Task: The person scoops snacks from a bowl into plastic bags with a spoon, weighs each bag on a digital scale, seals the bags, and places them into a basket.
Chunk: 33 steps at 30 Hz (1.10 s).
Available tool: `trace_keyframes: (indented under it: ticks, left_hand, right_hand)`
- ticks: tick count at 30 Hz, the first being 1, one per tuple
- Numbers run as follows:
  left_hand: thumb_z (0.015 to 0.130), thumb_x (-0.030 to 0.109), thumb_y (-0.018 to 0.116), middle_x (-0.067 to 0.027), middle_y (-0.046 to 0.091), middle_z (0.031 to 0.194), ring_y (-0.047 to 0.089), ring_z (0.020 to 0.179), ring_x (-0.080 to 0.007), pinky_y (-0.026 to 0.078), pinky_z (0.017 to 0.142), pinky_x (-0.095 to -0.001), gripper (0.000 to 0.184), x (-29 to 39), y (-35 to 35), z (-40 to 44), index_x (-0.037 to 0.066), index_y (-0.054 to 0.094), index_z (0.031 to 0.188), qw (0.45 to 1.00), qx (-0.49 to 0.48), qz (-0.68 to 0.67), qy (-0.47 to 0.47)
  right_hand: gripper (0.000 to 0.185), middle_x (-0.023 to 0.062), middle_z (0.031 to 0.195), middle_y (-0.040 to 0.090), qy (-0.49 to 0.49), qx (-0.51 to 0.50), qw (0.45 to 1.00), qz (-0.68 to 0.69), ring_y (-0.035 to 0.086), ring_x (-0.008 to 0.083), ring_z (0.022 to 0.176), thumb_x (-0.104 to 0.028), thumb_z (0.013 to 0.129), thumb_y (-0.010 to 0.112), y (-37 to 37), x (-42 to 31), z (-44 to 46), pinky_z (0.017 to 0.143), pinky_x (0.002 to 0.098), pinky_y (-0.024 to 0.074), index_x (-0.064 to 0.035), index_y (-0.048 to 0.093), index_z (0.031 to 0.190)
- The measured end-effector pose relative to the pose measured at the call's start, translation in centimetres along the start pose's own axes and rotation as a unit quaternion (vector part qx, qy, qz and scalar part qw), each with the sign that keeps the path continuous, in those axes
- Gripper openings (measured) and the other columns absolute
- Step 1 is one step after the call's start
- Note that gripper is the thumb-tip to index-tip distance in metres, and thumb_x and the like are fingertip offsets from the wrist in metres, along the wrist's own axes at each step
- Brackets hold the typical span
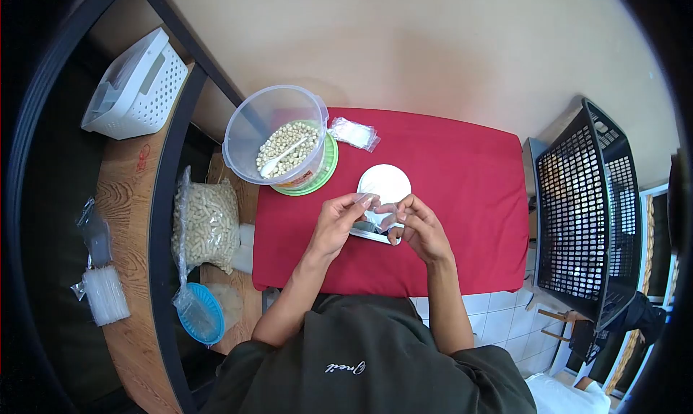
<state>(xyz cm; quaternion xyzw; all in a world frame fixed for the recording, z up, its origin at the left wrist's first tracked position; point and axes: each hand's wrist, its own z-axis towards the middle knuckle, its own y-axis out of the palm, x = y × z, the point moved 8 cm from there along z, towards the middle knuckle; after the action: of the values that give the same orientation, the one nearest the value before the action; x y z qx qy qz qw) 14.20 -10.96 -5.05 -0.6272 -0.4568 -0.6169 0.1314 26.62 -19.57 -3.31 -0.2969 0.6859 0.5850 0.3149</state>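
A small clear plastic bag (378, 215) is held between my two hands. My left hand (339, 225) pinches its left side, fingertips closed. On the other side, my right hand (424, 232) grips the bag with bent fingers. Below and behind it is a kitchen scale (385, 179) with a round white plate, its front partly hidden by the bag and my fingers. To the left, a clear plastic tub (249, 136) contains pale round nuts or beans (289, 141) with a white spoon (269, 168) lying on them. A green lid (328, 170) sits beneath the tub.
Flat clear plastic bags (354, 134) lie beside the tub on the red tablecloth (469, 197). A black crate (577, 219) stands at right. At left are a white basket (141, 96), a large bag of pale snacks (206, 223) and a blue basket (198, 313). Another person's white sleeve (567, 394) shows lower right.
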Motion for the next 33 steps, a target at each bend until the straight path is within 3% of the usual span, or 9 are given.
trace_keyframes:
  ticks: [4, 6, 9, 13, 17, 23, 24, 27, 33]
  left_hand:
    - [0.092, 0.015, 0.069, -0.0035, 0.070, 0.084, 0.058, 0.072, -0.0046, 0.046, 0.066, -0.0217, 0.017, 1.1, -0.2, -0.3, -0.002, 0.072, 0.096, 0.997, 0.031, 0.062, 0.045]
    - [0.091, 0.009, 0.069, -0.0043, 0.069, 0.084, 0.060, 0.076, -0.0058, 0.048, 0.069, -0.0226, 0.012, 1.7, -0.4, -0.5, -0.002, 0.071, 0.093, 0.996, 0.024, 0.073, 0.048]
    - [0.087, 0.006, 0.073, -0.0041, 0.068, 0.081, 0.060, 0.074, -0.0058, 0.048, 0.067, -0.0226, 0.008, 2.4, -0.7, -0.6, -0.002, 0.070, 0.088, 0.992, 0.009, 0.117, 0.051]
    - [0.083, 0.009, 0.077, -0.0031, 0.067, 0.074, 0.058, 0.069, -0.0055, 0.046, 0.061, -0.0234, 0.013, 3.2, 0.0, -0.9, -0.001, 0.069, 0.084, 0.979, -0.029, 0.185, 0.078]
    - [0.080, 0.003, 0.076, -0.0054, 0.068, 0.079, 0.061, 0.075, -0.0107, 0.049, 0.068, -0.0270, 0.010, 5.7, 0.8, -2.1, -0.002, 0.068, 0.082, 0.940, -0.033, 0.319, 0.115]
    - [0.076, 0.004, 0.078, -0.0082, 0.065, 0.078, 0.061, 0.075, -0.0157, 0.047, 0.067, -0.0314, 0.016, 6.2, 0.5, -3.5, -0.001, 0.065, 0.083, 0.894, -0.043, 0.408, 0.180]
    - [0.081, 0.012, 0.077, -0.0087, 0.065, 0.081, 0.062, 0.079, -0.0161, 0.049, 0.068, -0.0320, 0.021, 5.4, 0.0, -3.6, -0.001, 0.063, 0.091, 0.919, -0.057, 0.373, 0.118]
    - [0.081, 0.006, 0.077, -0.0054, 0.064, 0.092, 0.062, 0.089, -0.0130, 0.052, 0.077, -0.0293, 0.026, 4.7, -1.1, -4.6, 0.000, 0.060, 0.101, 0.944, -0.042, 0.318, 0.079]
    - [0.081, 0.005, 0.079, -0.0053, 0.061, 0.110, 0.058, 0.101, -0.0126, 0.051, 0.084, -0.0300, 0.032, -0.4, -6.2, -5.8, 0.004, 0.058, 0.105, 0.981, -0.025, 0.190, -0.032]
  right_hand:
    - [0.005, 0.0165, 0.111, 0.065, 0.033, 0.033, 0.995, -0.083, 0.066, 0.0183, 0.091, -0.008, 0.095, 0.057, -0.5, -0.2, -0.6, 0.062, 0.0270, 0.0527, -0.0043, 0.054, 0.097]
    - [0.011, 0.0119, 0.105, 0.068, -0.039, 0.070, 0.943, -0.324, 0.065, 0.0147, 0.086, -0.003, 0.089, 0.064, -0.6, -2.3, -0.6, 0.060, 0.0252, 0.0509, -0.0006, 0.061, 0.100]
    - [0.018, 0.0089, 0.104, 0.067, -0.106, 0.090, 0.906, -0.399, 0.060, 0.0099, 0.082, 0.002, 0.085, 0.068, 1.1, -5.4, -0.9, 0.065, 0.0232, 0.0488, 0.0015, 0.066, 0.103]
    - [0.025, 0.0094, 0.103, 0.069, -0.214, -0.012, 0.837, -0.503, 0.065, 0.0174, 0.077, 0.004, 0.082, 0.067, 6.5, -8.2, -0.5, 0.059, 0.0267, 0.0502, -0.0013, 0.068, 0.107]
    - [0.020, 0.0150, 0.096, 0.068, -0.121, -0.100, 0.798, -0.582, 0.068, 0.0279, 0.079, 0.000, 0.082, 0.067, 8.0, -6.5, 0.7, 0.065, 0.0364, 0.0530, -0.0003, 0.066, 0.102]
    - [0.012, 0.0164, 0.088, 0.068, -0.084, -0.135, 0.804, -0.573, 0.067, 0.0318, 0.077, -0.002, 0.083, 0.066, 8.4, -4.3, 1.9, 0.067, 0.0386, 0.0531, 0.0017, 0.068, 0.094]
    - [0.010, 0.0160, 0.087, 0.068, -0.063, -0.132, 0.817, -0.558, 0.067, 0.0306, 0.076, -0.001, 0.084, 0.066, 8.2, -3.8, 2.2, 0.066, 0.0380, 0.0532, 0.0023, 0.069, 0.093]
    - [0.009, 0.0150, 0.090, 0.070, -0.058, -0.111, 0.844, -0.521, 0.068, 0.0265, 0.074, -0.001, 0.086, 0.065, 8.1, -3.6, 2.8, 0.061, 0.0349, 0.0530, 0.0032, 0.069, 0.093]
    - [0.007, 0.0107, 0.102, 0.071, -0.026, -0.078, 0.869, -0.488, 0.067, 0.0165, 0.072, -0.001, 0.085, 0.067, 7.5, -1.8, 3.6, 0.058, 0.0281, 0.0508, 0.0024, 0.068, 0.092]
